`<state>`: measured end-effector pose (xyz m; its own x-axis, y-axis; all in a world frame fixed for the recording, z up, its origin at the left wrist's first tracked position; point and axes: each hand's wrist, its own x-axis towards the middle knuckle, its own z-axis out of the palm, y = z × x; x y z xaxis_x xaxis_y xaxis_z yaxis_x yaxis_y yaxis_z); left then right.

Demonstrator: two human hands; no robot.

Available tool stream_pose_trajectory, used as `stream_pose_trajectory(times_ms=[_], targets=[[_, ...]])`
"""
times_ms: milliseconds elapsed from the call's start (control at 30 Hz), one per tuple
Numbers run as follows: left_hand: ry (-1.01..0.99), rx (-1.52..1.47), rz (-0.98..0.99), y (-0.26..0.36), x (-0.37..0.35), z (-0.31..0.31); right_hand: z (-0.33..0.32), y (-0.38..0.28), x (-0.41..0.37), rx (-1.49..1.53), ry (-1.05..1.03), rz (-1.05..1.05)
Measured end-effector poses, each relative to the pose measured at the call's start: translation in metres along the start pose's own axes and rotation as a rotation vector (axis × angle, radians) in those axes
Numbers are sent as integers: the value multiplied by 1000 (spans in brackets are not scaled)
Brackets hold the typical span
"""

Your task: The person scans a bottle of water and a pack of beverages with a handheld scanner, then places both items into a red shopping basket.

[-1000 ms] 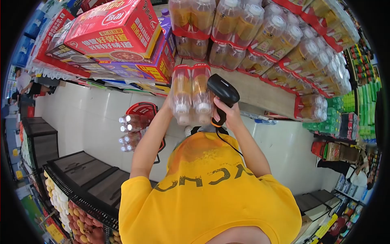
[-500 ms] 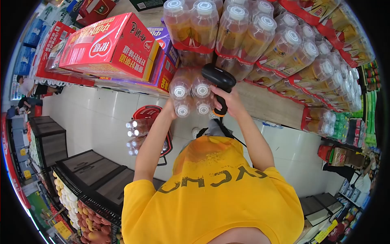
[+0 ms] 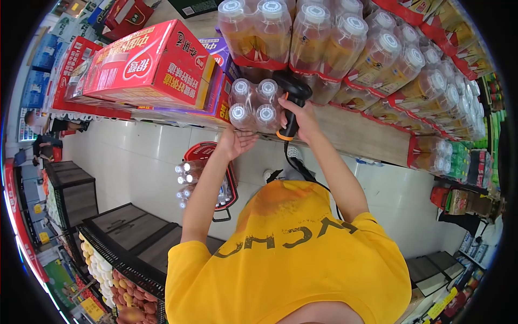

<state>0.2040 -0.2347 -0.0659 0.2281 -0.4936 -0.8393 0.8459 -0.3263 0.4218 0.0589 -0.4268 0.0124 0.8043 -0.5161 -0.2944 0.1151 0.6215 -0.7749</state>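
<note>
The fingers of the left hand had just come off the side of the four-bottle pack; they were held loosely apart, palm turned upward, with nothing in them. The pack had moved away from the body and stood just beyond those fingers, caps up, apparently borne by the bench now, though its base was hidden. Whether the fingertips brushed it could not be told.

The fingers of the right hand were wrapped round the grip of the black scanner, whose head had shifted to the pack's far right corner. The right wrist was bent inward, and both forearms reached forward, converging on the pack.

Farther out, stacked bottle packs rose beyond the right fingers, a red carton sat beyond and left of the left ones, and a red basket stood below them on the floor.
</note>
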Motion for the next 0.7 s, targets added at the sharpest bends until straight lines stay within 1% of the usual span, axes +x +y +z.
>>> stream_pose_trajectory(times_ms=[100, 133, 167, 200, 267, 300, 400, 433, 500, 533, 600, 700], targets=[[-94, -264, 109, -23, -27, 15, -6, 8, -14, -22, 85, -34], [-129, -317, 93, -30, -32, 21, -7, 13, -21, -29, 115, -43], [-164, -370, 78, -36, -35, 27, -2, 21, -30, -10, 243, -76], [-199, -426, 62, -40, -37, 31, 2, 31, -34, 1, 284, -101], [-256, -330, 178, -37, -34, 40, 6, 53, -38, 14, 366, -149], [-286, -280, 239, -34, -32, 43, 9, 58, -38, -4, 401, -123], [-282, -245, 208, -23, -31, 40, 15, 62, -33, 96, 367, -134], [-285, -206, 231, -20, -30, 38, 18, 61, -31, 165, 343, -111], [-289, -128, 271, -18, -27, 34, 23, 66, -20, 244, 377, -111], [-326, -111, 281, -18, -24, 31, 25, 68, -17, 284, 394, -109], [-399, -75, 303, -13, -17, 27, 25, 70, -13, 289, 411, -106], [-400, 62, 327, -9, -14, 22, 19, 74, -13, 278, 398, -90]])
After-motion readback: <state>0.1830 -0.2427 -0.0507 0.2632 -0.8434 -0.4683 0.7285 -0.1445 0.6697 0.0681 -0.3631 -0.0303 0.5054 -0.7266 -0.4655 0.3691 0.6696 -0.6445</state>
